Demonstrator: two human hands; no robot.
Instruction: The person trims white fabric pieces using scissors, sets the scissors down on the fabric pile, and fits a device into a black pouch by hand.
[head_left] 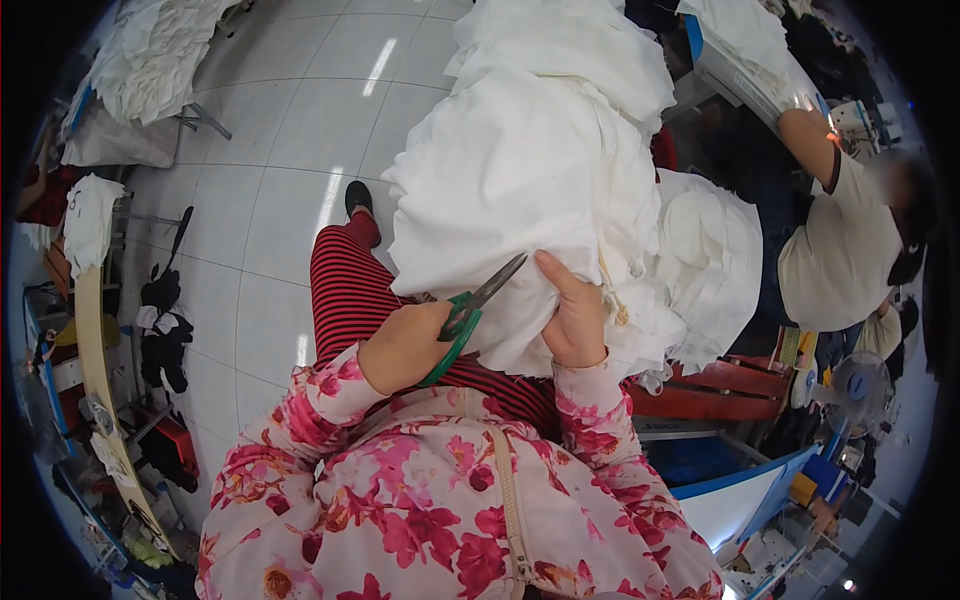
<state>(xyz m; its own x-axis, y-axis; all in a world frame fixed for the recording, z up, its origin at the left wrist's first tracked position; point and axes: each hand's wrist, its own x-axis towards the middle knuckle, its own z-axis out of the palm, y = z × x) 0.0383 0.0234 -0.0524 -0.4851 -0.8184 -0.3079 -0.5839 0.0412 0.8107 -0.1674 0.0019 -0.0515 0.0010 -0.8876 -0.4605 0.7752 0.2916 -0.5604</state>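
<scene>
My left hand is closed around the green handles of a pair of scissors. The dark blades point up and to the right over white fabric, with their tip close to my right thumb; they look closed or nearly so. My right hand grips the near edge of the white fabric, thumb on top and fingers mostly hidden under it. This cloth lies in a large layered heap across my lap and beyond, with more white pieces stacked on the right.
A red wooden bench is beside me on the right, near a fan. Another person works at the upper right. White cloth piles stand at the upper left, above the tiled floor.
</scene>
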